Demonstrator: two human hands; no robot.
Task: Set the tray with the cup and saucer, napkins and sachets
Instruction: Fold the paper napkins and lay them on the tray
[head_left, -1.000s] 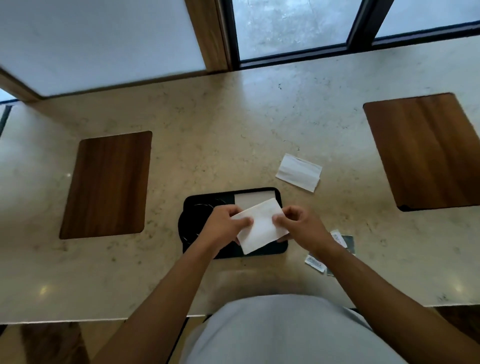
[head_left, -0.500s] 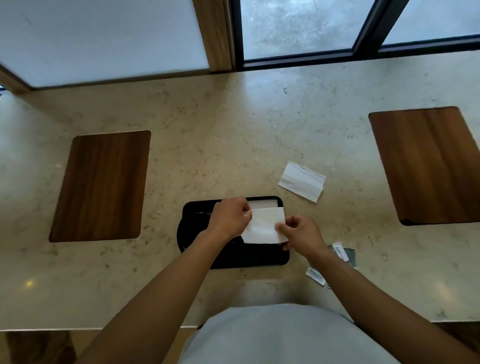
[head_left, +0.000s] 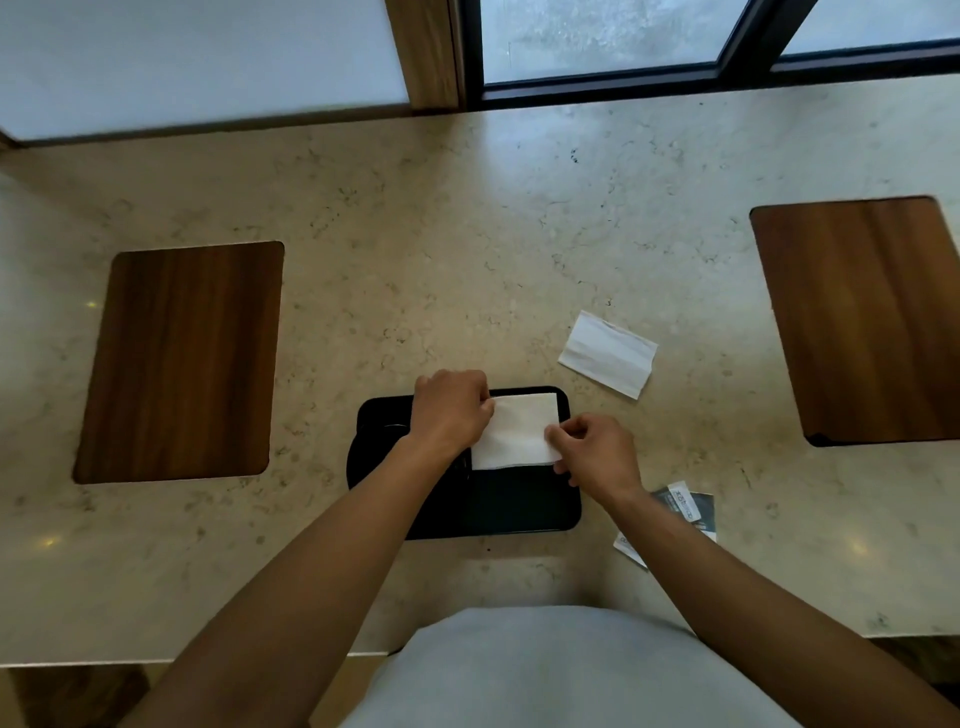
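A black tray lies on the marble counter in front of me. A white napkin rests flat on the tray's far right part. My left hand pinches the napkin's left edge, and my right hand pinches its near right corner. A dark round shape, possibly the saucer, shows on the tray's left side, mostly hidden by my left arm. A second folded napkin lies on the counter beyond the tray to the right. Several sachets lie right of the tray, partly under my right forearm.
Two wooden boards are set in the counter, one at the left and one at the right. A window frame runs along the far edge. The counter's near edge is close to my body.
Both hands carried the napkin away from me and lowered it from a tilted hold onto the tray's far right part, where it now lies flat and squared.
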